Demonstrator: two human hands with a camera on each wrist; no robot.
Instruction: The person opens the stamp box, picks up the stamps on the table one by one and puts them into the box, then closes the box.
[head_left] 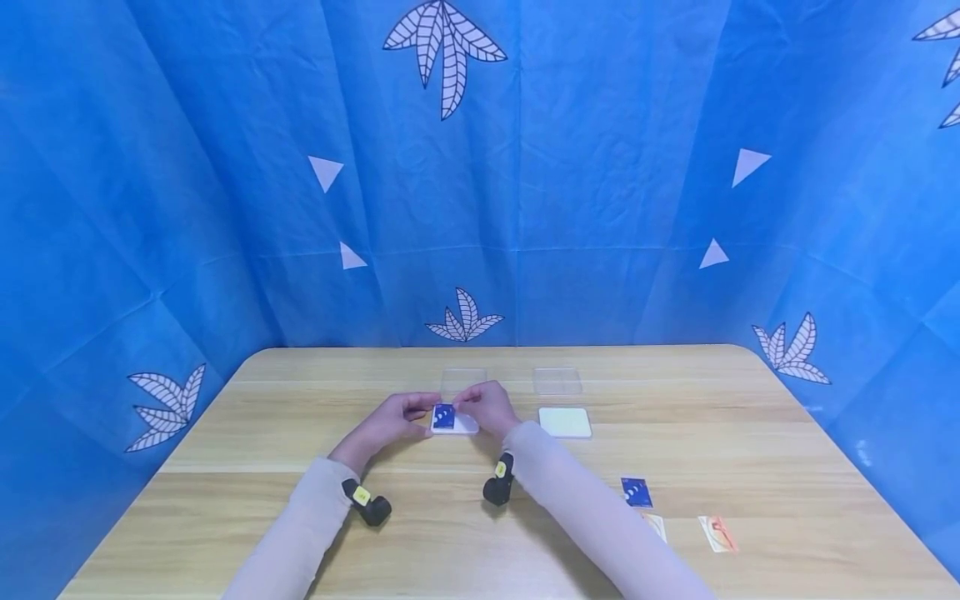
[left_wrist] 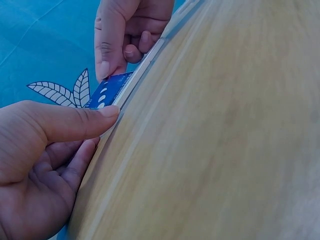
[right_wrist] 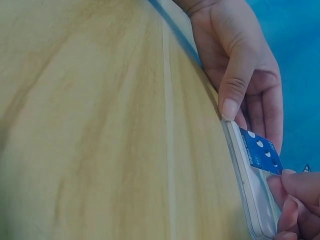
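Note:
A small dark blue card (head_left: 444, 416) with a row of white moon shapes lies over the left part of a flat white rectangular box (head_left: 467, 426). My left hand (head_left: 388, 423) holds that box at its left end, the thumb on the near corner and the fingers on the far side. In the right wrist view the left thumb (right_wrist: 231, 102) touches the box's corner beside the card. My right hand (head_left: 487, 407) pinches the card's right edge between thumb and forefinger, its other fingers curled. The box has a clear rim (right_wrist: 241, 175) beneath its white body.
Right of my hands stands a second white box (head_left: 565, 422). Two clear flat lids, a left one (head_left: 452, 379) and a right one (head_left: 557, 381), lie behind the boxes. Nearer right are another blue card (head_left: 637, 492), a partly covered pale card (head_left: 656, 525) and an orange-and-white card (head_left: 717, 534).

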